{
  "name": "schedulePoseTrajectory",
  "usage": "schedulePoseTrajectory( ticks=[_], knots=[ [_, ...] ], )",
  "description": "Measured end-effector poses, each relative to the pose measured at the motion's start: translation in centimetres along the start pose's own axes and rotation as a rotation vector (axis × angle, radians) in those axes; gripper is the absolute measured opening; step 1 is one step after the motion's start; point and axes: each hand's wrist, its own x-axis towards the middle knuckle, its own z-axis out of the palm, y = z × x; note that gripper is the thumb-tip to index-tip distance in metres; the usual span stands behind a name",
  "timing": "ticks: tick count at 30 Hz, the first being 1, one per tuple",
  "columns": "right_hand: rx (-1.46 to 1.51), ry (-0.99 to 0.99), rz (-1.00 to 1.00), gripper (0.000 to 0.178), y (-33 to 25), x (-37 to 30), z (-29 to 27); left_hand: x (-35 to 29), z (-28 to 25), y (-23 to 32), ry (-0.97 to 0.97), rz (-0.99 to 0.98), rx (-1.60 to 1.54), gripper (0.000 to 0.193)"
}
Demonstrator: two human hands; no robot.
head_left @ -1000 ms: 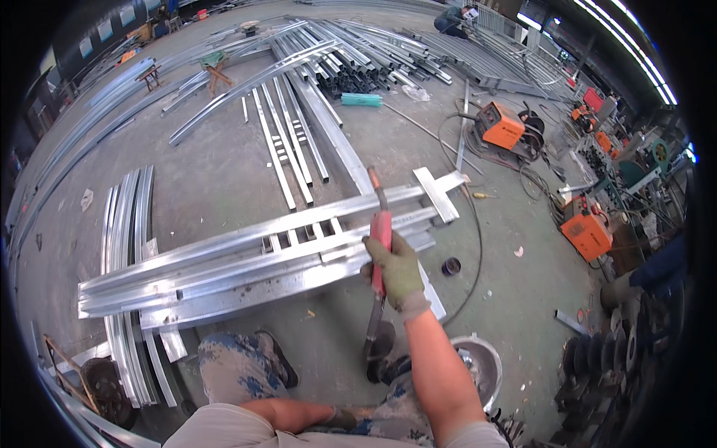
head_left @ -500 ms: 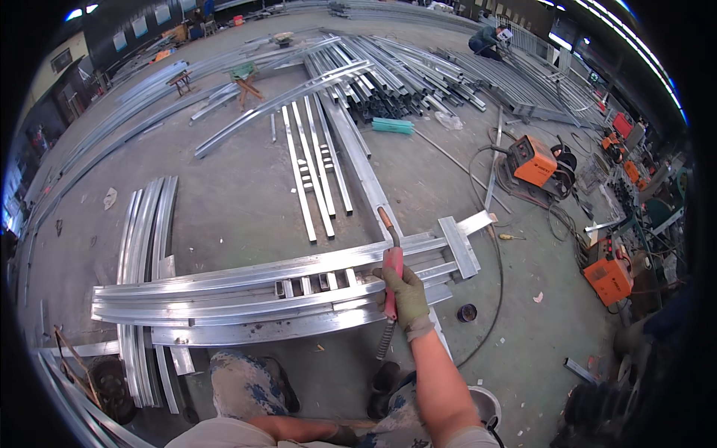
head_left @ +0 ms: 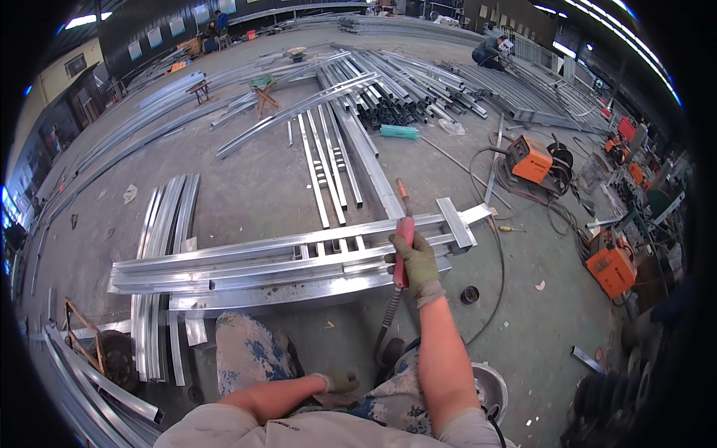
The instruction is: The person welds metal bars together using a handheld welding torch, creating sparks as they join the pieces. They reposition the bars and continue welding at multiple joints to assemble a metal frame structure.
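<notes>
My right hand, in a green work glove, is wrapped round the red handle of a welding torch. The torch's copper-coloured nozzle points away from me, and its spring-sleeved cable runs down toward my feet. Behind the torch lies a frame of long shiny metal channels, with several short crosspieces between its rails. A short metal plate lies across the right end. My left hand, gloved too, rests by my lap with its fingers curled in and nothing showing in them.
Long channels lie under the frame's left end. Orange welding machines stand at the right, with cables on the floor. A dark round tin sits near my right arm. Another person crouches at the far right by stacked metal.
My right hand and the torch have shifted slightly right, still gripping. The left hand has come forward into fuller view by my lap. The whole view has tilted upward a little.
</notes>
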Motion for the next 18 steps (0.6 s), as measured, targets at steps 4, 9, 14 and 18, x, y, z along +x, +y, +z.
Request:
schedulePoseTrajectory(
  ticks=[4,9,14,18],
  knots=[
    [0.001,0.082,-0.051,0.034,-1.3,-1.2,-1.3,-3.0,-3.8,1.4,0.137,-0.007,-0.077,0.051],
    [-0.084,0.14,-0.082,0.031,-2.1,-2.3,-2.8,-7.3,-8.7,3.7,0.336,0.109,-0.09,0.049],
    [-0.081,0.169,-0.098,0.032,-2.6,-3.3,-3.1,-10.1,-13.9,3.8,0.707,0.159,-0.253,0.042],
    [-0.081,0.149,-0.112,0.033,-3.1,-3.5,-3.4,-13.5,-20.3,4.3,1.023,0.145,-0.235,0.041]
  ],
)
